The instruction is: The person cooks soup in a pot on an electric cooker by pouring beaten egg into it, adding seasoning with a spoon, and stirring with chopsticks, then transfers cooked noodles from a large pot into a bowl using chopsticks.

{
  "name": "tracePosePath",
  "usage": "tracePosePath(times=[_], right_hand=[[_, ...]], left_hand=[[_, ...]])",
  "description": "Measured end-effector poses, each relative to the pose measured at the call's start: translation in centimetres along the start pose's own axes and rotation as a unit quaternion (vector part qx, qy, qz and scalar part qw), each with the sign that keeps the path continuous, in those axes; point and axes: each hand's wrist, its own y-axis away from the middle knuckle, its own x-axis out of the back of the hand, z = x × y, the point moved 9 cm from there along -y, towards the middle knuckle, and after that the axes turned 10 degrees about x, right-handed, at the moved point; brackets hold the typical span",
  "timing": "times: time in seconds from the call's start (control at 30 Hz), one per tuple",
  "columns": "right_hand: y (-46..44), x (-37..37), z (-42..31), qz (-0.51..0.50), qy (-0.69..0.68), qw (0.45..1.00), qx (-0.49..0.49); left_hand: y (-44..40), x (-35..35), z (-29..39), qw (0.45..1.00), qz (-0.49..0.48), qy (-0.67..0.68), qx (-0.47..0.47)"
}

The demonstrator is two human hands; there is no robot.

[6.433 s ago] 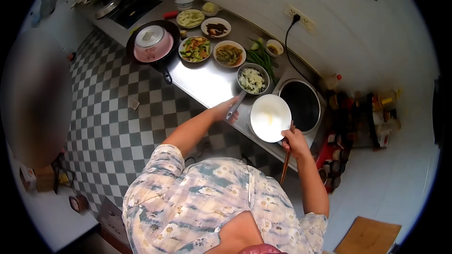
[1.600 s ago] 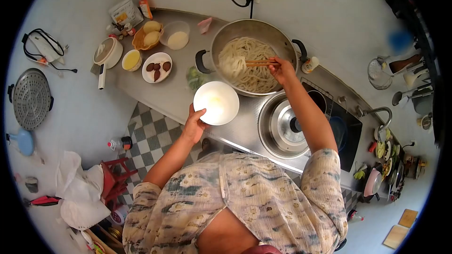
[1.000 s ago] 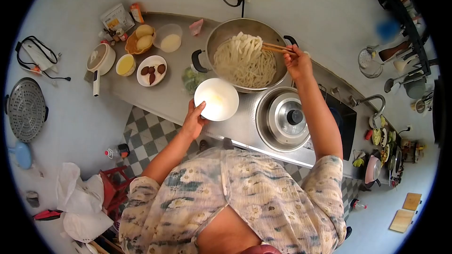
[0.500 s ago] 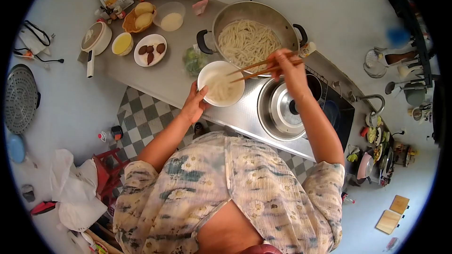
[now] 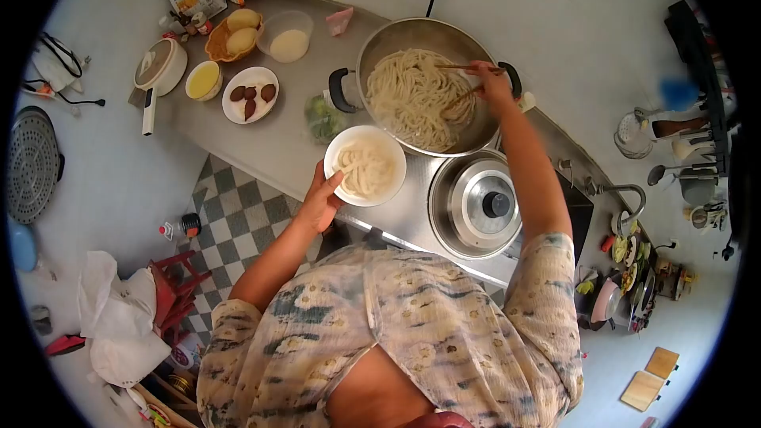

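My left hand [image 5: 319,200] grips a white bowl [image 5: 331,152] by its near left side, thumb over the rim. Thick noodles [image 5: 366,170] lie in the bowl. Over the large two-handled pot [image 5: 396,36], my right hand [image 5: 495,85] is closed around a pair of wooden chopsticks [image 5: 458,100]. Their tips are spread and reach into the pale noodles [image 5: 408,99] that fill much of the pot. The bowl is just in front of the pot's near left side.
A lidded metal pot [image 5: 476,202] stands right of the bowl. Greens in a plastic bag [image 5: 323,119] lie beside the big pot. Farther left are a plate [image 5: 258,73] with brown pieces, a yellow-filled cup [image 5: 204,81], a basket [image 5: 218,46] and a white pan [image 5: 161,63].
My right hand has moved the chopsticks from the bowl up and right into the pot's noodles. The bowl has shifted slightly away from the pot and now shows more noodles clearly.
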Motion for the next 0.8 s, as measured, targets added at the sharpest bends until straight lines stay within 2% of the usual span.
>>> tracePosePath(times=[0.2,0.3,0.5,0.6,0.8], right_hand=[[0.7,-7.2,2.8,-0.040,-0.186,0.980,-0.052],[1.3,-8.3,3.7,-0.022,-0.207,0.976,-0.061],[2.6,-8.4,6.2,-0.026,-0.238,0.959,-0.152],[3.3,-8.2,6.4,-0.044,-0.242,0.953,-0.177],[4.2,-7.0,5.8,-0.013,-0.279,0.935,-0.217]], left_hand=[[0.2,-0.4,0.2,1.000,0.015,0.027,-0.002],[0.2,-0.3,0.0,0.999,0.015,0.036,-0.004],[0.3,-0.1,0.0,0.999,0.026,0.032,-0.002],[0.2,-0.4,0.1,0.999,0.010,0.031,-0.009],[0.4,-0.3,0.5,1.000,0.008,0.021,-0.020]])
